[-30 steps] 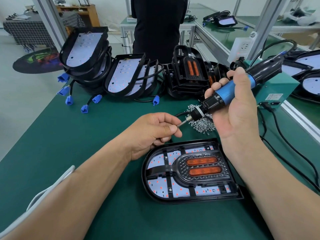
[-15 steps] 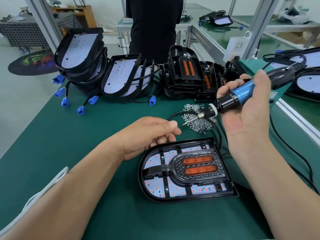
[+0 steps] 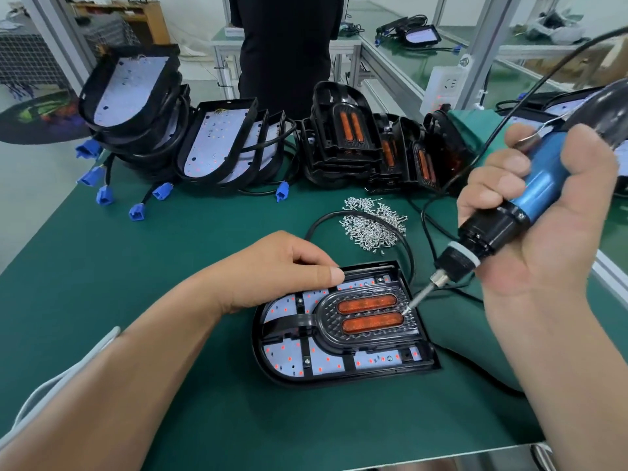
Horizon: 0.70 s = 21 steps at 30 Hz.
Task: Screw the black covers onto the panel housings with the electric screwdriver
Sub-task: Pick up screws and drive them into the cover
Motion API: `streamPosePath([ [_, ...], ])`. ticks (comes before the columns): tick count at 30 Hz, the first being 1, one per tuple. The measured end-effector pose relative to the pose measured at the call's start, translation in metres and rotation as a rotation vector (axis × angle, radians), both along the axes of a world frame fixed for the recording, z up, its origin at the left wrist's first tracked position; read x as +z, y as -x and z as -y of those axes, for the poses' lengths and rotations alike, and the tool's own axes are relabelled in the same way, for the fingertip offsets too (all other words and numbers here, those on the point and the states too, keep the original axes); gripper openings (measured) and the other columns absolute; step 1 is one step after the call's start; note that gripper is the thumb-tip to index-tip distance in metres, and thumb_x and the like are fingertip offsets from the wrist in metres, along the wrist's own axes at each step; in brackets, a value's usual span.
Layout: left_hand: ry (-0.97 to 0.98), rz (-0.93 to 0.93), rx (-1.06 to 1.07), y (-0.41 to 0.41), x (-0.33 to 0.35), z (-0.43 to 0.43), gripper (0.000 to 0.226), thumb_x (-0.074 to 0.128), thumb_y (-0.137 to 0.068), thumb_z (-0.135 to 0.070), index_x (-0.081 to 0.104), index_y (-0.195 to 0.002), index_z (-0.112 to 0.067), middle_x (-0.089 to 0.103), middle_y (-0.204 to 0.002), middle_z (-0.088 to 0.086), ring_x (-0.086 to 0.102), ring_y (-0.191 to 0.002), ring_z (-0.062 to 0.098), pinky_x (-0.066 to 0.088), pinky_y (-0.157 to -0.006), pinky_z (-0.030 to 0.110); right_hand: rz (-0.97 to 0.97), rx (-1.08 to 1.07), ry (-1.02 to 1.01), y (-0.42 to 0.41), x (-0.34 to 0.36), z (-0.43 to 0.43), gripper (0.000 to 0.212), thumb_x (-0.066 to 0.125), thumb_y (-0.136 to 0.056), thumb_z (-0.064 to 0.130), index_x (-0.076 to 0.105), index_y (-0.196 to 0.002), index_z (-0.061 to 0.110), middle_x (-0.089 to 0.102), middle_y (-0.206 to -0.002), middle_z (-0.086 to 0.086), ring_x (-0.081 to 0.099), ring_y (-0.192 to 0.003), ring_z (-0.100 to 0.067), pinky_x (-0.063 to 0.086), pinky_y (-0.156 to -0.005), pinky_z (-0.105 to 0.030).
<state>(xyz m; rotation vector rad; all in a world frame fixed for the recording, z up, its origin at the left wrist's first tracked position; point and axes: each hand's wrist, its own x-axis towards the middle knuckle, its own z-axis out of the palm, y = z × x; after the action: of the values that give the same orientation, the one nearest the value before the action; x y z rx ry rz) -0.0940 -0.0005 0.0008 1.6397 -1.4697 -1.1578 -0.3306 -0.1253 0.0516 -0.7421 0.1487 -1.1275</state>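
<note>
Both forearms reach in from the near edge over the green bench (image 3: 142, 253). The left hand (image 3: 282, 270) lies knuckles-up at the far left rim of the panel housing (image 3: 272, 375). Its fingers are curled under and its thumb is laid along the forefinger; whether it pinches anything cannot be told. The right hand (image 3: 543, 232) is wrapped round the blue barrel of the electric screwdriver (image 3: 530, 195), held tilted, bit down and to the left. The bit's tip meets the black cover (image 3: 370, 338) at its right side, just beside the ends of two orange strips.

The housing lies flat in the middle of the bench, rounded end to the left. The cover sits inside it over a white board dotted with red.

Just beyond lies a heap of small silver screws (image 3: 373, 226). Farther back stand leaning rows of open housings (image 3: 224, 147) with blue plugs (image 3: 136, 212), and stacked covers (image 3: 343, 130). A person in black (image 3: 289, 45) stands behind the bench.
</note>
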Motion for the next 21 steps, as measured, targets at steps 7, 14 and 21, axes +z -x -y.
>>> streamPosePath([
  [7, 0.013, 0.003, 0.025, 0.001, -0.002, 0.001, 0.015, 0.076, -0.093, -0.043, 0.084, -0.098, -0.031, 0.082, -0.096, -0.008, 0.075, -0.089, 0.005, 0.058, -0.082, 0.02, -0.077, 0.063, 0.104, 0.007, 0.002, -0.003, 0.038, 0.033, -0.105, 0.046, 0.058, -0.106, 0.018, 0.048, -0.074, 0.011, 0.045, -0.055, -0.002, 0.041, -0.054, -0.018],
  [14, 0.018, 0.013, 0.048, 0.004, -0.002, 0.001, 0.018, 0.076, -0.089, -0.044, 0.084, -0.096, -0.03, 0.082, -0.094, -0.007, 0.074, -0.087, 0.005, 0.06, -0.087, 0.028, -0.123, 0.097, 0.164, 0.008, -0.005, -0.008, 0.026, 0.047, -0.102, 0.039, 0.061, -0.106, 0.017, 0.05, -0.072, 0.01, 0.045, -0.052, -0.003, 0.042, -0.05, -0.019],
  [21, 0.034, 0.044, 0.057, 0.005, -0.001, 0.001, 0.01, 0.077, -0.096, -0.034, 0.084, -0.093, -0.029, 0.081, -0.092, -0.007, 0.072, -0.084, 0.002, 0.058, -0.083, 0.025, -0.141, 0.134, 0.227, 0.005, -0.01, -0.011, 0.044, 0.074, -0.083, 0.048, 0.061, -0.108, 0.015, 0.052, -0.073, 0.008, 0.047, -0.052, -0.004, 0.044, -0.05, -0.02],
])
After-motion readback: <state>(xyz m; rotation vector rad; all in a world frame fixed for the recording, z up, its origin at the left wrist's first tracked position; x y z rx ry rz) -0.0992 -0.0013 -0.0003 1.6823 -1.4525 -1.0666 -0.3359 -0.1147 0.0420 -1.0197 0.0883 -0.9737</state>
